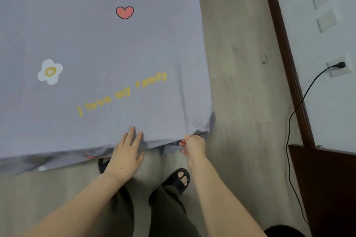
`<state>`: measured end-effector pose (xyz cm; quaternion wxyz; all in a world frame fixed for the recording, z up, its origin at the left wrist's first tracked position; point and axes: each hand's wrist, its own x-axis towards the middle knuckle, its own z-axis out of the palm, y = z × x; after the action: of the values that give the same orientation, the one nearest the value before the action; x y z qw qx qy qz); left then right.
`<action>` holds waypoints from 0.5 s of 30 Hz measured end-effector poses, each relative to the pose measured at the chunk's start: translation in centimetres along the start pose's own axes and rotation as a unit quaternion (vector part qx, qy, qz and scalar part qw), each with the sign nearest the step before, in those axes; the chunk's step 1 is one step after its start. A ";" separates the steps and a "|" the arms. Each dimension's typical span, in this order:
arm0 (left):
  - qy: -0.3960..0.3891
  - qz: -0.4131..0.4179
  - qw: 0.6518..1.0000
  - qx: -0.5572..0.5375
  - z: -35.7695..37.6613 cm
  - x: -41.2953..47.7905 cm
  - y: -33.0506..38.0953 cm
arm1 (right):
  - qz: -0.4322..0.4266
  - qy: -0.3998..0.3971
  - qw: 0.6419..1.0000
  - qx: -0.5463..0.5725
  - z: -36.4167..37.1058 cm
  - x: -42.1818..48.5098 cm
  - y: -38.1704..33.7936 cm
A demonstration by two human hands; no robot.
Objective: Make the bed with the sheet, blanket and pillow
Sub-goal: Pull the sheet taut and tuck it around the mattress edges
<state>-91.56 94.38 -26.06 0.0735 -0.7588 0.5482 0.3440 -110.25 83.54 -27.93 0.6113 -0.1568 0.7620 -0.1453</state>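
Lilac sheet (100, 59) covers the bed; at its near corner we press our left hand (126, 152) flat, fingers straight, while our right hand (193, 145) pinches the hem.

A lavender-grey fabric sheet (100, 44), printed with a pale star, a red heart, a white flower and the yellow words "I love my family", lay spread flat and mostly smooth across the upper left and centre of the frame. Its near edge turned downward and hung in soft folds along the lower left. Its corner, just right of centre, was bunched into tight creases and drooped.
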 end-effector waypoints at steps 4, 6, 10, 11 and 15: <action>-0.013 -0.028 0.999 0.020 0.3 -0.1 1.7 | -0.092 0.014 0.982 -0.167 -2.9 1.2 -0.1; -0.007 -0.026 0.999 0.026 0.4 -0.3 2.4 | -0.111 0.036 0.973 -0.198 -4.1 1.6 -0.5; -0.026 0.006 0.999 0.025 0.7 -0.3 3.8 | -0.144 0.101 0.957 -0.229 -6.5 2.8 -2.8; -0.041 0.011 0.999 0.017 0.8 -0.2 4.1 | -0.154 0.089 0.948 -0.263 -6.9 3.2 -3.4; -0.070 0.036 0.996 -0.037 0.5 0.5 5.1 | -0.220 -0.004 0.906 -0.362 -7.2 4.0 -5.3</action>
<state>-96.25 92.26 -25.38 0.0710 -0.7149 0.5557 0.4184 -117.74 77.31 -27.74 0.4682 -0.5317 0.7057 0.0103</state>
